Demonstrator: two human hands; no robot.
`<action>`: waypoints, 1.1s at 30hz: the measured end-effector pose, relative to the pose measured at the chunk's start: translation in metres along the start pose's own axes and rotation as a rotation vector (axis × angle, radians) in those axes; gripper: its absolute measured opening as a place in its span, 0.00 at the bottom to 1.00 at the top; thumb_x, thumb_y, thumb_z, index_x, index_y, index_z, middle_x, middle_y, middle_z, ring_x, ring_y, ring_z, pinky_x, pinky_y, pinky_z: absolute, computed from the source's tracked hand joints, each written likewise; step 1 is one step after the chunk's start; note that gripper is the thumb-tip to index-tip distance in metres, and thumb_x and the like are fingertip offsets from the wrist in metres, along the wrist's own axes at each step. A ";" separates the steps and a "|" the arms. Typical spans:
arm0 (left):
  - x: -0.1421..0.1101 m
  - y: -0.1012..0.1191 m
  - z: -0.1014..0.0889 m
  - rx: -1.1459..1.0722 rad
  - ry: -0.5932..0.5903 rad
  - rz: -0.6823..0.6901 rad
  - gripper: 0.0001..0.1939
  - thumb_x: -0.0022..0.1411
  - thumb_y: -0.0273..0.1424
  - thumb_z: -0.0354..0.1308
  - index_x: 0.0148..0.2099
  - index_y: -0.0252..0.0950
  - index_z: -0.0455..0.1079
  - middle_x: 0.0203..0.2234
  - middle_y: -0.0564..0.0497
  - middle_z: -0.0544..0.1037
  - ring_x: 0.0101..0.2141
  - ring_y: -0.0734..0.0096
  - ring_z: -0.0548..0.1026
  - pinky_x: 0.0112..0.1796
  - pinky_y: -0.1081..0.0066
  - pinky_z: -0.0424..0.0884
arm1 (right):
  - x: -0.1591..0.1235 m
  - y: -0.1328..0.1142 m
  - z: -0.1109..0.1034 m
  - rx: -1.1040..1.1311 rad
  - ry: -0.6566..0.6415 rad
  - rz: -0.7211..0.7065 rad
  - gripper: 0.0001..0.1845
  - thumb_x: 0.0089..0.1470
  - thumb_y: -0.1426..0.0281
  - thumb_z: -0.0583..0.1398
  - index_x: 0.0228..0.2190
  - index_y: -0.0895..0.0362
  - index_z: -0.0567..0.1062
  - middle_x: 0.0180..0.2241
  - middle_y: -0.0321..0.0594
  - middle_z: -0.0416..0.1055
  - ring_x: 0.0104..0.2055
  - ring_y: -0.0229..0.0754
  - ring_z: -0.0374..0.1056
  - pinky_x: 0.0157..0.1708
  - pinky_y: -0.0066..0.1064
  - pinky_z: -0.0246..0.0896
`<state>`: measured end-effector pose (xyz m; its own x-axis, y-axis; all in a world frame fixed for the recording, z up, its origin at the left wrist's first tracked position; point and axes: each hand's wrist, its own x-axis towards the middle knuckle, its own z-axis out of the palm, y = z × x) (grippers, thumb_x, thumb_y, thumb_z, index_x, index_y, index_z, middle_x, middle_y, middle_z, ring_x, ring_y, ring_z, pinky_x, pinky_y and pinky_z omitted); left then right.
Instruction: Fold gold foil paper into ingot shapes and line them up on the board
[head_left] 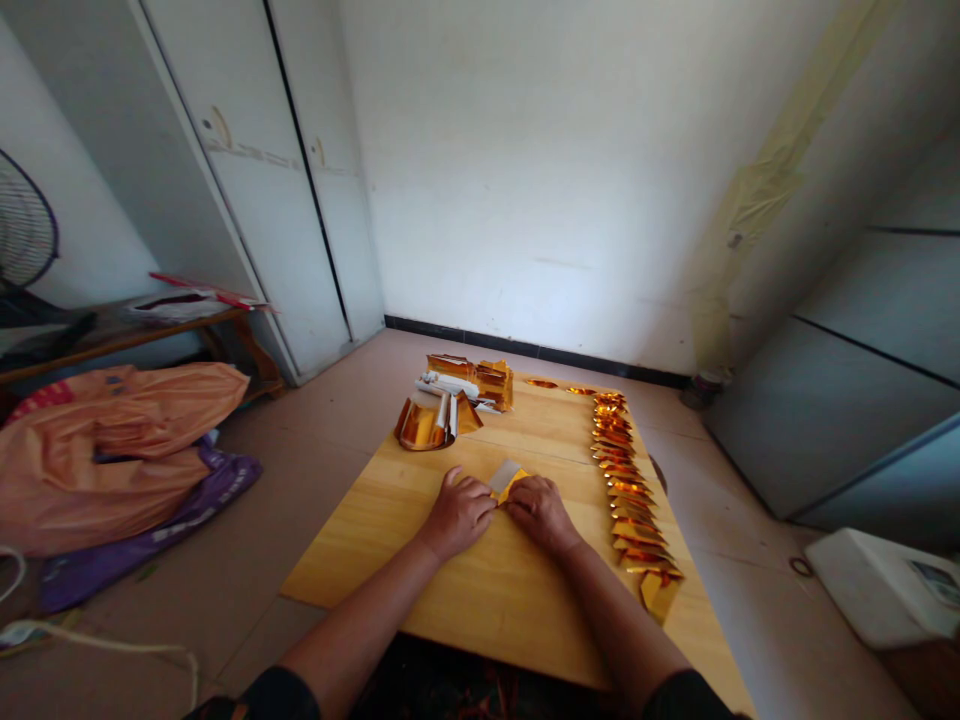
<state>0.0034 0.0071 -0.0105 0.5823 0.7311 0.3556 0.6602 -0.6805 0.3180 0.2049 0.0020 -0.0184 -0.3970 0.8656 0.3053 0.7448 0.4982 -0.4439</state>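
In the head view, one gold-and-grey sheet [505, 478] is being worked at the middle of the wooden table [360, 548], between the two hands. The left hand [459, 515] has its fingers bent and drawn narrow on the sheet's left corner; the right hand [541, 510] is curled over its right side, fingertips gathered (the pinch itself is hidden beneath the knuckles). The sheet looks only partly folded, so this piece seems unfinished. Along the table's right side runs a long, overlapping row of folded gold pieces [630, 482], which I take to be the finished share. At the far left, the curved stack of foil sheets [426, 424] and the foil pile [493, 384] behind it appear unworked, so a good part seems left. As for writing, the purple bag [154, 530] on the floor carries pale lettering too blurred to read, and the white box [874, 590] at right has a dark label, its print too small to make out.
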 end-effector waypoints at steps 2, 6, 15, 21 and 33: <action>-0.002 0.003 -0.001 0.006 0.006 -0.003 0.09 0.59 0.27 0.54 0.39 0.43 0.73 0.36 0.52 0.77 0.40 0.66 0.70 0.56 0.51 0.47 | 0.003 -0.001 0.003 -0.003 0.018 0.060 0.07 0.55 0.71 0.58 0.28 0.54 0.76 0.34 0.37 0.73 0.39 0.39 0.64 0.42 0.31 0.51; -0.006 0.010 0.000 0.034 0.034 -0.001 0.09 0.60 0.26 0.53 0.39 0.41 0.73 0.34 0.51 0.77 0.40 0.66 0.70 0.54 0.52 0.50 | 0.009 -0.004 0.006 -0.005 0.046 0.174 0.07 0.53 0.73 0.58 0.24 0.56 0.74 0.32 0.37 0.71 0.37 0.38 0.64 0.40 0.29 0.52; -0.013 0.022 0.008 0.120 0.078 -0.010 0.10 0.60 0.24 0.50 0.40 0.38 0.72 0.34 0.49 0.76 0.39 0.65 0.70 0.51 0.52 0.54 | 0.019 -0.005 0.000 0.007 -0.058 0.346 0.04 0.46 0.74 0.62 0.23 0.54 0.76 0.34 0.35 0.72 0.38 0.38 0.65 0.39 0.27 0.53; -0.018 0.025 0.006 0.115 0.046 -0.011 0.12 0.61 0.24 0.49 0.43 0.38 0.71 0.39 0.48 0.76 0.43 0.64 0.70 0.54 0.50 0.51 | 0.025 -0.012 -0.008 -0.077 -0.143 0.404 0.02 0.45 0.71 0.64 0.25 0.52 0.78 0.37 0.35 0.72 0.41 0.39 0.65 0.41 0.29 0.52; -0.004 0.014 0.002 0.016 -0.009 -0.026 0.08 0.59 0.24 0.53 0.34 0.38 0.72 0.34 0.51 0.77 0.39 0.67 0.71 0.45 0.62 0.60 | 0.030 -0.023 -0.013 -0.229 -0.215 0.400 0.06 0.51 0.68 0.59 0.28 0.54 0.77 0.39 0.39 0.71 0.42 0.41 0.63 0.39 0.31 0.50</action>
<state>0.0113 -0.0053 -0.0092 0.5695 0.7488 0.3392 0.6823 -0.6607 0.3130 0.1831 0.0158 0.0120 -0.1405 0.9892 -0.0419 0.9501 0.1228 -0.2869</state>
